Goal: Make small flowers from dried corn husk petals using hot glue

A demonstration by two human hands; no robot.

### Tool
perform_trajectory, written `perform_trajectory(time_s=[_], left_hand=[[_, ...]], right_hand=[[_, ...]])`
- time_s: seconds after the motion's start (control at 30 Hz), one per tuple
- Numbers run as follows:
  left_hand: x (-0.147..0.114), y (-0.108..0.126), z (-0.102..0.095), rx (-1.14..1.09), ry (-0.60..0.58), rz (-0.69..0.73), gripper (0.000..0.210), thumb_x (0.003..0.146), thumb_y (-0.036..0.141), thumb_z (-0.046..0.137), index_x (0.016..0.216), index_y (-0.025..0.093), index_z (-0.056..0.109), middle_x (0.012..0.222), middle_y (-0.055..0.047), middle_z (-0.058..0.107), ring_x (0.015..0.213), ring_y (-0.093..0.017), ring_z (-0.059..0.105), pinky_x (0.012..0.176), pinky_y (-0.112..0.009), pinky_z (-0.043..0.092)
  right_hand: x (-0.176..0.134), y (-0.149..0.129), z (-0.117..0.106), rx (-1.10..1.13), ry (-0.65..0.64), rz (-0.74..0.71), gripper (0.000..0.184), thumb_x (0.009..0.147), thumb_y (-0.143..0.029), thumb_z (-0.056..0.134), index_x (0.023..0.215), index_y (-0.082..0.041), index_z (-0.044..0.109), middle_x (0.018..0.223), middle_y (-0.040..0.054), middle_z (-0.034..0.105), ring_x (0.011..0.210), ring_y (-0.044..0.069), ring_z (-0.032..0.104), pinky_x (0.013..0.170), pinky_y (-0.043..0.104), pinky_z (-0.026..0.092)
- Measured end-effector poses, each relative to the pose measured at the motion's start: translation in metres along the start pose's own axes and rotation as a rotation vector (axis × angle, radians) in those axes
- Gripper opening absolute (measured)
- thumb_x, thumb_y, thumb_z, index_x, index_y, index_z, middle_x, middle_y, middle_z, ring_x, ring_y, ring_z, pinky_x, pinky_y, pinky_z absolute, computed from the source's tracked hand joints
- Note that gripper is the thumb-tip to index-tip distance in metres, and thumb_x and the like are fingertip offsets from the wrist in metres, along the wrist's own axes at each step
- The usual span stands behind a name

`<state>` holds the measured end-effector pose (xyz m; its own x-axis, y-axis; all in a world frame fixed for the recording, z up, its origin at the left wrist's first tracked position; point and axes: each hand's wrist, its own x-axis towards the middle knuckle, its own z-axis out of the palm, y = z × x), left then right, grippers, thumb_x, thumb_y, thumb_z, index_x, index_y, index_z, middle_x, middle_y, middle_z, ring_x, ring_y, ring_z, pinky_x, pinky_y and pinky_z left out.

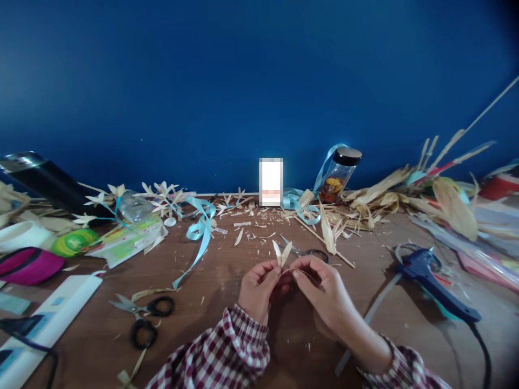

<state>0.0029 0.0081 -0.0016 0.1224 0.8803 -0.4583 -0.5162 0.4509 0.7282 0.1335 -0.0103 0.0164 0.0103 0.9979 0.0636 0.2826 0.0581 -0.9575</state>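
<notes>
At the middle of the table, my left hand (pixel 259 281) is closed in a pinch on small pale corn husk petals (pixel 282 254), their pointed tips standing up in a V. Close beside it, my right hand (pixel 324 286) pinches a thin husk strip (pixel 288 270) that runs toward the base of the petals. The fingertips nearly meet, and the lower fingers are partly hidden. Just beyond the hands lies a pair of scissors (pixel 312 253), partly covered by them. Another pair of black-handled scissors (pixel 141 319) rests spread to the left of my left sleeve.
A blue glue gun (pixel 436 283) with its cord lies right. A white power strip (pixel 77 297) is at left. Husk flowers (pixel 164 194), light blue ribbon (pixel 203 221), a black-lidded jar (pixel 340 173) and piled husks (pixel 377 194) line the blue wall. Scraps litter the table.
</notes>
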Motion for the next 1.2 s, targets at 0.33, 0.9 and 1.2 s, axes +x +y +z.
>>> perform_trajectory(time_s=[0.33,0.9,1.2], left_hand=[[-0.003,-0.004,-0.002,0.145,-0.079,0.048,0.031,0.062,0.028,0.074,0.089,0.013,0.068,0.082,-0.008,0.073,0.077,-0.018,0.067,0.056,-0.02,0.053],[-0.004,-0.006,-0.001,0.269,-0.104,0.062,0.027,0.064,0.031,0.071,0.085,0.013,0.07,0.071,-0.006,0.072,0.067,-0.016,0.067,0.056,-0.02,0.052],[-0.005,-0.005,-0.003,0.225,-0.125,0.055,0.028,0.063,0.029,0.072,0.086,0.012,0.068,0.075,-0.006,0.072,0.069,-0.017,0.067,0.058,-0.023,0.053]], right_hand=[[0.003,0.003,-0.001,-0.073,0.04,-0.02,0.01,0.08,-0.022,0.05,0.083,-0.019,0.06,0.078,0.0015,0.065,0.072,0.016,0.06,0.067,0.026,0.046],[0.004,0.009,0.002,0.017,0.063,0.007,0.008,0.078,-0.019,0.053,0.084,-0.021,0.048,0.072,-0.0012,0.059,0.063,0.014,0.058,0.059,0.024,0.046],[0.005,0.009,0.003,0.028,0.053,0.011,0.008,0.078,-0.017,0.052,0.084,-0.021,0.047,0.07,-0.002,0.058,0.062,0.013,0.058,0.059,0.023,0.046]])
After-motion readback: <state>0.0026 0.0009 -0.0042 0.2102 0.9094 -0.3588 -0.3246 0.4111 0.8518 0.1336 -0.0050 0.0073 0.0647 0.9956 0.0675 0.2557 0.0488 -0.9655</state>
